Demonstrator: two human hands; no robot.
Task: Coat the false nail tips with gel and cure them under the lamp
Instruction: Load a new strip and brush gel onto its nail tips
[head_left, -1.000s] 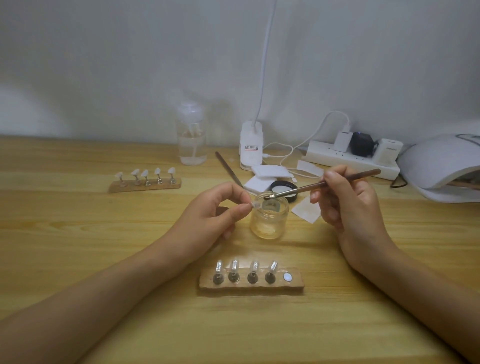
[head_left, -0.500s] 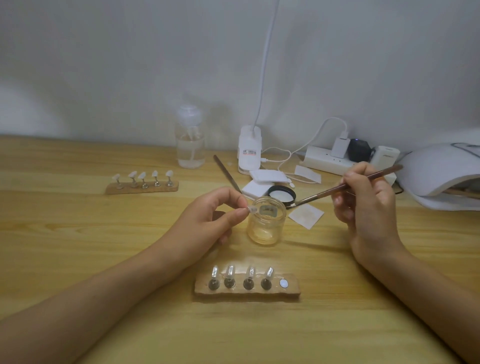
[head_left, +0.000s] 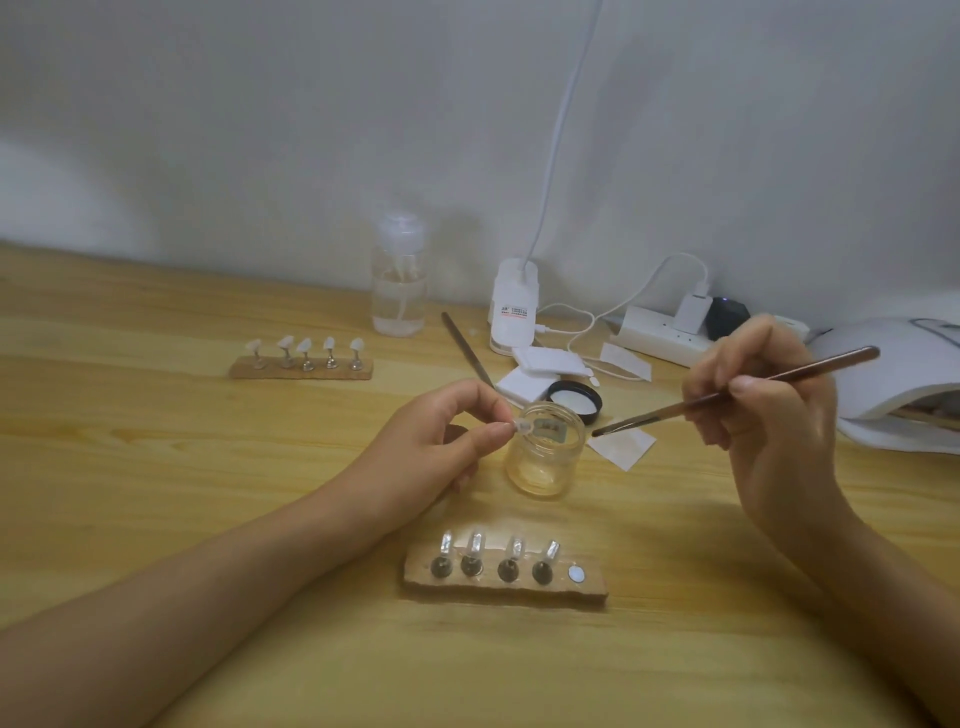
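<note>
The left hand (head_left: 436, 447) pinches a small translucent, plastic-looking nail tip (head_left: 522, 427); just right of it the round clear jar (head_left: 545, 457) is glossy. The right hand (head_left: 769, 415) holds a glossy thin brown brush (head_left: 810, 370). Below both hands, a rough tan wooden strip (head_left: 504, 587) carries shiny metal pegs (head_left: 470, 564) on the smooth matt wooden table (head_left: 156, 467).

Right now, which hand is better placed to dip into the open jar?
Right. The right hand grips the brush, its bristles just beside the open jar; the left hand is busy pinching a nail tip near the jar's rim.
</note>
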